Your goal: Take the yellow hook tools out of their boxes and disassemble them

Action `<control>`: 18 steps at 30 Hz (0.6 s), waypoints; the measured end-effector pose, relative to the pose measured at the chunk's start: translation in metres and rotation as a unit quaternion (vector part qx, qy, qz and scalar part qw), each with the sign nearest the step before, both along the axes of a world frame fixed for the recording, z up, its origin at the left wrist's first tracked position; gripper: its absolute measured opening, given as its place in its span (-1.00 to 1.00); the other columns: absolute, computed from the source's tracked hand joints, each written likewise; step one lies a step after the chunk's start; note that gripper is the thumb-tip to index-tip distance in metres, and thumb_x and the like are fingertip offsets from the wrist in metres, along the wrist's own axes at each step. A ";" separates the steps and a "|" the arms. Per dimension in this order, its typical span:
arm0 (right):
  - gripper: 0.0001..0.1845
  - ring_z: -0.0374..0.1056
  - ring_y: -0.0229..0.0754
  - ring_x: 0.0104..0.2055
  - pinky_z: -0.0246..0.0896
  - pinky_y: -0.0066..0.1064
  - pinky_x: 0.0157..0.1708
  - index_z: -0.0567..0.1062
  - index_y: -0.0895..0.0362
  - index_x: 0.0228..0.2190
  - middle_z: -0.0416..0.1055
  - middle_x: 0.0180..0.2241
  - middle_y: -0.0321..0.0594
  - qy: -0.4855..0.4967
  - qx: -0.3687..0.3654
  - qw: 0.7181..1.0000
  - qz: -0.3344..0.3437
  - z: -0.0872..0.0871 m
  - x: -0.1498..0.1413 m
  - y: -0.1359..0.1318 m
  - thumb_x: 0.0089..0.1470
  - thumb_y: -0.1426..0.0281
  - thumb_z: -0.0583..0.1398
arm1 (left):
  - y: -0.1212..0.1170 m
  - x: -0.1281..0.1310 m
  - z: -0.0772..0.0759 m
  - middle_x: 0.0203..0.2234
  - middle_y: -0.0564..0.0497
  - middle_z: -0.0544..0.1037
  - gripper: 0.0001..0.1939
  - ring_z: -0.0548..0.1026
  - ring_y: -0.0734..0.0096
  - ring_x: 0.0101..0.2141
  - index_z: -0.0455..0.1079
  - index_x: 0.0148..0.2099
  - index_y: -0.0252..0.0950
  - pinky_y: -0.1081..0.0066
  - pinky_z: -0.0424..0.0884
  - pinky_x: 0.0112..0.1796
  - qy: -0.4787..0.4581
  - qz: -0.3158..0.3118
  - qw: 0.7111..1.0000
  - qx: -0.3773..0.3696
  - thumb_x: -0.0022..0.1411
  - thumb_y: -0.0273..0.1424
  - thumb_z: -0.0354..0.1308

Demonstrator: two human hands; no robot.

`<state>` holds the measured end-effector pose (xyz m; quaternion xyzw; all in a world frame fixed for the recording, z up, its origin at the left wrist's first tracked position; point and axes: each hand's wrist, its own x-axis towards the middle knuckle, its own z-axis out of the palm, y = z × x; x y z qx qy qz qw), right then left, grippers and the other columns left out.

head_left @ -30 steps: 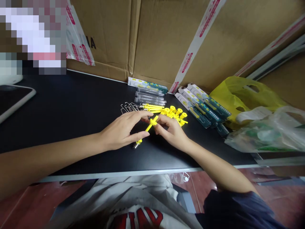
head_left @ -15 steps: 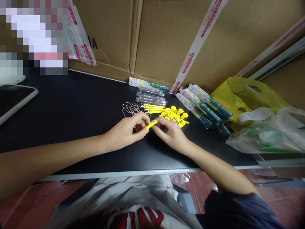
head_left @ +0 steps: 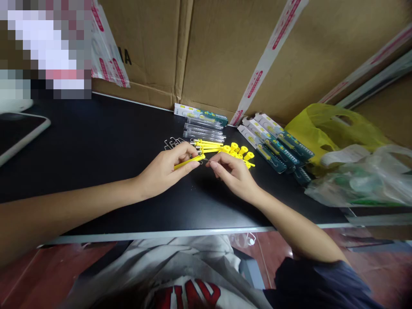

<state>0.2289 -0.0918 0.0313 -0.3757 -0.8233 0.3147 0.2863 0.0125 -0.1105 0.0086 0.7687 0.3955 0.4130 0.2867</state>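
My left hand (head_left: 161, 171) is closed on a slim yellow plastic stick (head_left: 189, 162), held just above the black table. From the stick's right end a thin metal wire (head_left: 207, 160) reaches to my right hand (head_left: 238, 175), whose thumb and forefinger are pinched on it. Whether the wire is fixed to the stick is too small to tell. Just beyond the fingers lie yellow rods with metal ends (head_left: 209, 146), bent wire hooks (head_left: 172, 142) and a heap of small yellow plastic caps (head_left: 242, 150), partly hidden by my right hand.
Clear plastic tubes (head_left: 204, 133) lie behind the parts, beside a printed box (head_left: 199, 113). More printed boxes (head_left: 273, 143) are stacked to the right, near yellow and clear plastic bags (head_left: 363, 180). A large cardboard box (head_left: 219, 56) walls off the back. A phone-like device (head_left: 22, 133) lies far left.
The yellow stick has shifted left and lies flatter in my left hand. My right fingers have drawn a little away from its end, and the thin wire now shows between the hands.
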 end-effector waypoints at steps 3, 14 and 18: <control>-0.69 0.17 -0.37 -0.54 0.09 -0.53 -0.51 0.43 0.19 -0.36 0.24 -0.57 -0.36 0.015 -0.026 1.000 -0.003 -0.001 0.000 0.001 0.23 0.23 0.06 | -0.001 -0.001 0.000 -0.42 0.12 0.42 -0.82 0.40 0.58 -0.46 0.24 -0.17 -0.28 0.56 0.28 -0.38 0.032 -0.020 0.998 0.043 0.34 -0.26 -0.03; -0.75 0.09 -0.41 -0.70 -0.04 -0.63 -0.75 0.24 0.12 -0.46 0.25 -0.68 -0.44 0.163 -0.351 0.919 0.079 -0.003 -0.008 0.002 0.11 0.23 0.13 | 0.001 -0.003 -0.007 -0.48 0.10 0.49 -0.67 0.48 0.52 -0.47 0.33 -0.27 -0.28 0.53 0.23 -0.49 0.291 0.020 0.908 0.301 0.41 -0.29 -0.19; -0.69 -0.02 -0.44 -0.75 -0.16 -0.66 -0.80 0.25 0.14 -0.53 0.19 -0.74 -0.45 0.186 -0.400 0.895 0.065 -0.004 -0.008 0.002 0.16 0.22 0.08 | 0.000 -0.004 -0.005 -0.42 0.07 0.54 -0.69 0.50 0.52 -0.41 0.37 -0.24 -0.28 0.54 0.30 -0.41 0.269 0.023 0.904 0.330 0.41 -0.28 -0.16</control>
